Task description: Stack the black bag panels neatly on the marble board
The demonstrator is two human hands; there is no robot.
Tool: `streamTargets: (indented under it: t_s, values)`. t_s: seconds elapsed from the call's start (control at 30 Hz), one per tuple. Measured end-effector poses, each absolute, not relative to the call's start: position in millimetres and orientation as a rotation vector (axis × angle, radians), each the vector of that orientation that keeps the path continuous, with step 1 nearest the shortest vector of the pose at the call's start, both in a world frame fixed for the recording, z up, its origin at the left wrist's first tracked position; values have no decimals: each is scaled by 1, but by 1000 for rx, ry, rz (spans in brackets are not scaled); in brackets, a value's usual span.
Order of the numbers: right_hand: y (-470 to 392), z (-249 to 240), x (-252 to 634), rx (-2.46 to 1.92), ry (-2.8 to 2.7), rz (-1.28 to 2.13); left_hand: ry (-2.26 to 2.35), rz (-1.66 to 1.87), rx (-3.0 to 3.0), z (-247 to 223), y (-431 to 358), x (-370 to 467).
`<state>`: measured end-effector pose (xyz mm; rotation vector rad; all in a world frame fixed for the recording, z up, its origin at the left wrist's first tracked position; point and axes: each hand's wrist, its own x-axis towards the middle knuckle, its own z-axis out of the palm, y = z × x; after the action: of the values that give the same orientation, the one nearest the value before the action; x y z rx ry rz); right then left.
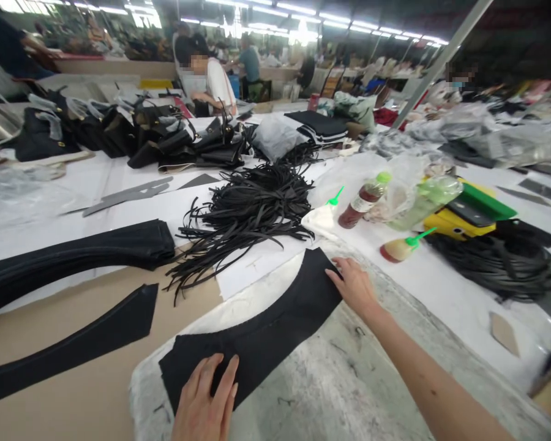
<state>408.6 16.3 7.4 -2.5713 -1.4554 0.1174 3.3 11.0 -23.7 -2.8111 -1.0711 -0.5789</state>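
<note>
As 2 hands [205, 398] press, 1 blk panel [261, 334].

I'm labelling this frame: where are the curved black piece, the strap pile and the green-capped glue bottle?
curved black piece [275, 327]: head view, middle of its arc.
strap pile [252, 205]: head view, dense centre.
glue bottle [397, 249]: head view, its body.

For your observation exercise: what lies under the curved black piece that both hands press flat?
The curved black piece rests on a grey, stained board. The board's surface directly beneath it is hidden.
</note>
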Motion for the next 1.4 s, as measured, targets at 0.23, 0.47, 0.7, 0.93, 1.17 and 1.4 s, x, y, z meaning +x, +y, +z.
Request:
streamTargets:
  t_s: [0.23, 0.47, 0.7, 0.93, 1.17, 1.4]
  values:
    - [36, 14, 402, -2678, -1408, 197, -1007, -513, -2718, -43, 12, 1]
    - [53, 15, 414, -2786, -1178, 429, -998, -541, -2681, -44, 12, 2]
    - [59, 16, 417, -2776, -1156, 523, -1150, -554, -2684, -45, 4, 9]
    - [63, 12, 419, -2843, -1093, 486, -1167, -581, -2679, -45, 3, 11]
    - [64, 11, 429, -2751, -1182, 569, -1152, -558, -2655, -48, 5, 9]
    - [52, 4, 423, -2720, -1162, 439, -1042, -547, -2683, -38, 8, 8]
